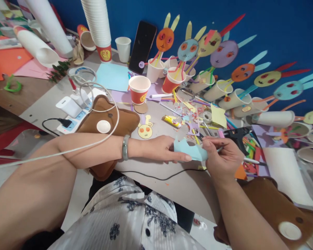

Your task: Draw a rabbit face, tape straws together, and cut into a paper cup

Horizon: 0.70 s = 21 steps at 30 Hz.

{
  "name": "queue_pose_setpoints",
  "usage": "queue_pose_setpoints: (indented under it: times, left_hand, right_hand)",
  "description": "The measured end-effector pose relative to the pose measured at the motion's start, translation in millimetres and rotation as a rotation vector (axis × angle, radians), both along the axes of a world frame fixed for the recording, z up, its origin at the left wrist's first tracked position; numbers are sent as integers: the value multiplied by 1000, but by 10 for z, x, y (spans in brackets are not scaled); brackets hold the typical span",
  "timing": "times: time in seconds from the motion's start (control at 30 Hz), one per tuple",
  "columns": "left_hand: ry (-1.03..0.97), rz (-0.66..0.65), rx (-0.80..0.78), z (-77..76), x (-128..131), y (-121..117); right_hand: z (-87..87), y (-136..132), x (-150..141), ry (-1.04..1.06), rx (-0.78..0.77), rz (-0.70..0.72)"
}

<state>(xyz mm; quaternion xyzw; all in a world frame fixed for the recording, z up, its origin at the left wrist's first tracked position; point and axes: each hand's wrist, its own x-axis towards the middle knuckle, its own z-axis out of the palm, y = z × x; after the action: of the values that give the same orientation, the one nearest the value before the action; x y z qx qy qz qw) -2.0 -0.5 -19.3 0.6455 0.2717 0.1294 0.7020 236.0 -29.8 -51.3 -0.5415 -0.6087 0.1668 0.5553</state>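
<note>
My left hand [161, 148] pinches a light blue paper cut-out [189, 150] over the front edge of the grey table [172, 187]. My right hand [221, 158] is closed round a thin pen-like tool [250, 160], its tip at the right side of the blue paper. A green bangle [125, 147] sits on my left wrist. A white cable crosses my left forearm.
A red paper cup [139, 89], a yellow paper face [145, 131], a glue stick [171, 121], a black glue gun [237, 133] and paper scraps lie behind the hands. Paper-cup rabbits line the blue wall. A phone [142, 47], cup stacks, a power strip [70, 119] and brown pads stand at left.
</note>
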Motion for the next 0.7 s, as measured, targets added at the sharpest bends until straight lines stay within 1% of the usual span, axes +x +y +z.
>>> queue_pose_setpoints:
  times: [0.07,0.13,0.27,0.37,0.43,0.53,0.6,0.63,0.7]
  left_hand:
    - [-3,36,-85,18,-7,6]
    - [18,61,-132,33,-8,19]
    - [76,6,-87,22,9,50]
    - [55,-43,-82,-1,19,54]
    - [35,-45,-84,-15,22,49]
    - [42,0,-51,-37,23,39]
    - [68,44,-38,-45,25,35]
    - [79,67,-34,-45,25,35]
    - [98,101,-33,-34,24,41]
  right_hand:
    - [1,-6,-13,21,20,4]
    - [1,-12,-13,13,33,5]
    - [3,-9,28,-67,-8,-76]
    - [2,15,55,-104,-63,-135]
    - [-3,37,60,-96,-86,-147]
    - [-27,68,74,-59,-111,-151]
    - [-47,89,105,-23,-120,-135]
    - [-51,100,126,-5,-132,-102]
    - [-36,120,169,9,-157,16]
